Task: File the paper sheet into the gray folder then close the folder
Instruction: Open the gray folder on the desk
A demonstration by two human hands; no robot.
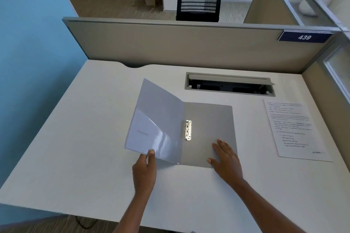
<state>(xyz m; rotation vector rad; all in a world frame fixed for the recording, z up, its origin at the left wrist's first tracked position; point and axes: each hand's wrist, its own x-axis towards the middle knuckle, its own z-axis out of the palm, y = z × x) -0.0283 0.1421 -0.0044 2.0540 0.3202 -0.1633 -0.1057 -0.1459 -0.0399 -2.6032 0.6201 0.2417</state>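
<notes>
The gray folder (210,119) lies in the middle of the white desk with its back panel flat. Its translucent front cover (157,119) is lifted and swung to the left, half upright. A metal clip (188,130) sits near the spine inside. My left hand (144,170) pinches the cover's near corner between thumb and fingers. My right hand (226,159) rests flat, fingers spread, on the back panel's near right corner. The printed paper sheet (294,128) lies flat on the desk to the right of the folder, apart from both hands.
An open cable slot (230,85) with a raised lid is sunk into the white desk (85,138) behind the folder. Beige partition walls (189,43) close the back and right sides, with a blue "439" plate (304,37). A black chair (198,1) stands beyond.
</notes>
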